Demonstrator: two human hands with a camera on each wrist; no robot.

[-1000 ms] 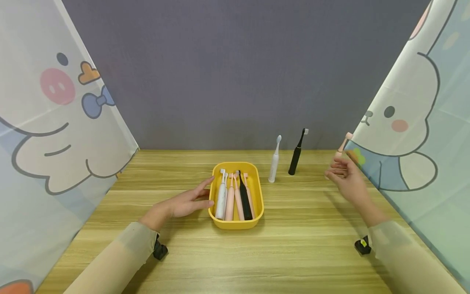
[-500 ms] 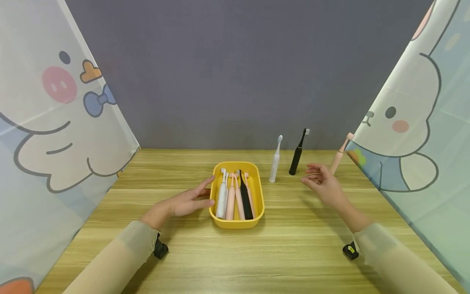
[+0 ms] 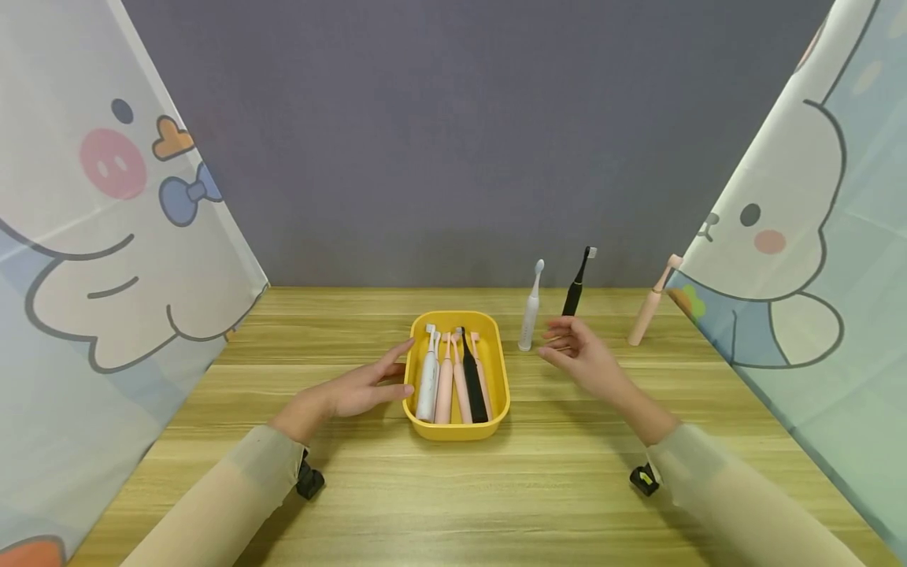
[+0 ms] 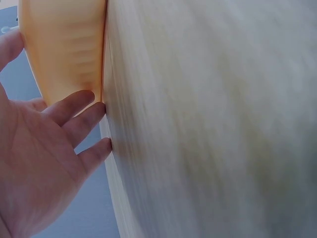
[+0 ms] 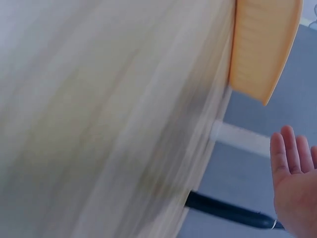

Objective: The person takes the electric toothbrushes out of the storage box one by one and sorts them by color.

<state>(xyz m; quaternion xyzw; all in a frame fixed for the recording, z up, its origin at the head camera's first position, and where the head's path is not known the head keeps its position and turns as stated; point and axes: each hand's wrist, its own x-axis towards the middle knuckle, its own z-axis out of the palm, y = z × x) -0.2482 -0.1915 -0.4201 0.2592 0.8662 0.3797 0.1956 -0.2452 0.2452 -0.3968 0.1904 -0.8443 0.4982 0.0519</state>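
My left hand (image 3: 361, 390) rests its fingers and thumb against the left side of a yellow basket (image 3: 457, 433); the left wrist view shows its straight fingertips at the basket wall (image 4: 64, 44). Lying inside are several electric toothbrushes: white (image 3: 428, 386), pink (image 3: 444, 394) and black (image 3: 474, 390). To the right, a white electric toothbrush (image 3: 528, 323), a black one (image 3: 572, 301) and a pink one (image 3: 645, 319) stand upright on the table. Holding nothing, my right hand (image 3: 584, 364) hovers just right of the white one, fingers extended, and hides the black one's base.
The wood-grain table (image 3: 453, 496) ends at a grey back wall (image 3: 453, 142). Cartoon-printed curtains flank it, one on the left (image 3: 64, 260) and one on the right (image 3: 801, 260).
My right hand has come away from the pink toothbrush, which stands by itself, and has moved left past the black one to beside the white one. The left hand stays at the basket.
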